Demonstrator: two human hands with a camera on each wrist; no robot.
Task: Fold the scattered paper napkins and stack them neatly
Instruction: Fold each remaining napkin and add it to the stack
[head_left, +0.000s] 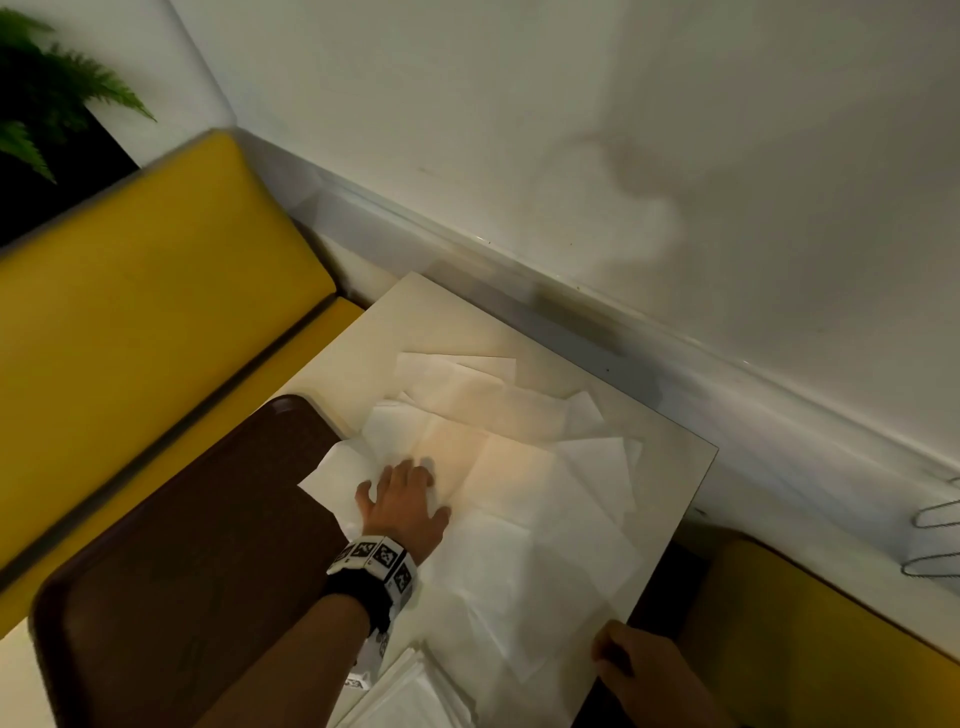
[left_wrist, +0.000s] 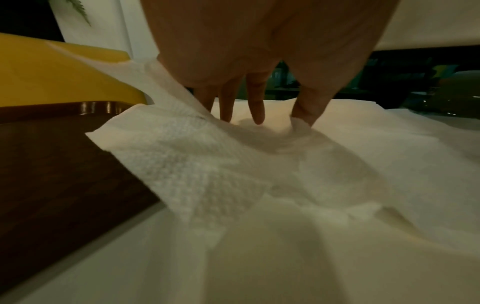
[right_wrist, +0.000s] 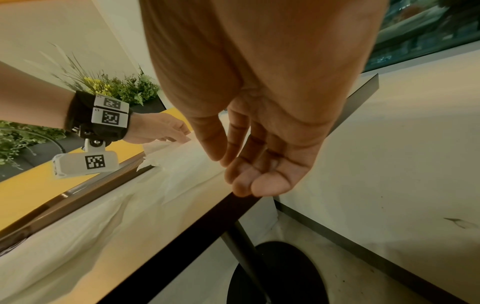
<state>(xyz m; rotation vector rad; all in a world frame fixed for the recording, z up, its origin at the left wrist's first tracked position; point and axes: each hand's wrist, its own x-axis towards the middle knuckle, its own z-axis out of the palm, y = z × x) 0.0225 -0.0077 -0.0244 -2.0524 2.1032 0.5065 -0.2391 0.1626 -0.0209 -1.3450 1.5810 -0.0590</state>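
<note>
Several white paper napkins lie unfolded and overlapping on the white table. My left hand rests on them near the tray, fingers spread. In the left wrist view its fingertips and thumb press down into a rucked napkin whose left corner lifts over the tray. A small pile of folded napkins sits at the near edge. My right hand hovers at the table's near right edge, fingers relaxed, holding nothing.
A dark brown tray takes up the table's left side, next to the napkins. Yellow bench seats stand left and at the right. The wall and skirting run close behind the table. A black pedestal base sits below.
</note>
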